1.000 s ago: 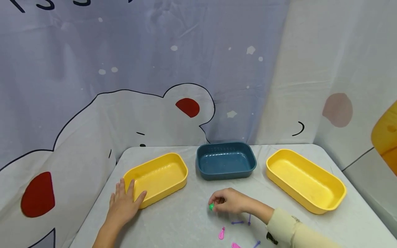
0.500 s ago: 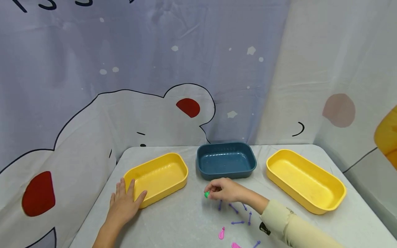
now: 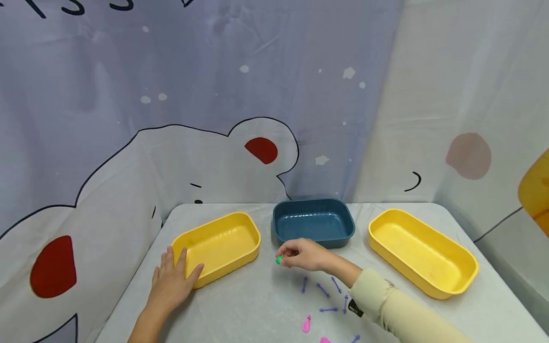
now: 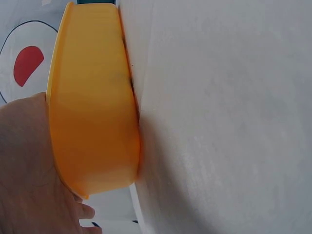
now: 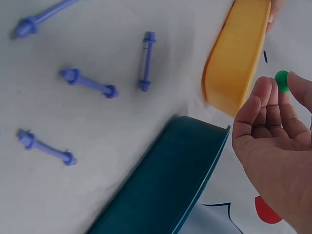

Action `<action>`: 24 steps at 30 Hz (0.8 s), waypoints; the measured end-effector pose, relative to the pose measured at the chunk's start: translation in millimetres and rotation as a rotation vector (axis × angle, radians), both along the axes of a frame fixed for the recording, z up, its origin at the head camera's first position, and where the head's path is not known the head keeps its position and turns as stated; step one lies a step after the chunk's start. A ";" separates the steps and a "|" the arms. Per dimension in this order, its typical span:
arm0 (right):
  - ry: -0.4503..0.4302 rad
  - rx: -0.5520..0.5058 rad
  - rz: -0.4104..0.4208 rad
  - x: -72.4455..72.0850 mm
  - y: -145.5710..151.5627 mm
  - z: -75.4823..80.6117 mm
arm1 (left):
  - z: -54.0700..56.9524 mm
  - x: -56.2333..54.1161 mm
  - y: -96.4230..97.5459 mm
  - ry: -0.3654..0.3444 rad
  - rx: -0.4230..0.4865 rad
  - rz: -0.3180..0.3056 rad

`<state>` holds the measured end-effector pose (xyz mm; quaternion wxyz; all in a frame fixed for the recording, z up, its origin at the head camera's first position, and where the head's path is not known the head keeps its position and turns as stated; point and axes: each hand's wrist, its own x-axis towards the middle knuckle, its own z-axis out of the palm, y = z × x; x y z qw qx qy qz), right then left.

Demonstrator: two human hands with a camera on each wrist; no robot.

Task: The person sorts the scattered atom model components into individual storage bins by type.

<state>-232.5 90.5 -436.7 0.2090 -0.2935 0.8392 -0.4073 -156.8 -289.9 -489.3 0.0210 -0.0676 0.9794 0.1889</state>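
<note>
My right hand pinches a small round green piece between thumb and fingertips, above the table in front of the blue tray. The right wrist view shows the green piece at the tips; the other fingers are bent. The left hand rests with spread, fairly straight fingers on the near left corner of the left yellow tray. In the left wrist view, that hand lies against the tray's rim, with most fingers hidden.
A dark blue tray stands at the back middle, and another yellow tray on the right. Several small purple bars lie below the right arm. Pink pieces lie near the front edge. A printed cloth hangs behind.
My right hand has moved away from me and slightly left with the green piece, uncovering more purple bars. The left hand has stayed on the yellow tray.
</note>
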 end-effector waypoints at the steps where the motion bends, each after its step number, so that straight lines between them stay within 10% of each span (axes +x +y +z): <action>1: 0.001 -0.001 -0.002 -0.2 -1.8 1.2 | -0.1 -0.4 0.1 0.001 0.001 0.000; 24: -0.022 -0.011 -0.070 -16.9 -46.5 20.5 | -0.7 -1.4 -0.8 -0.021 -0.008 0.003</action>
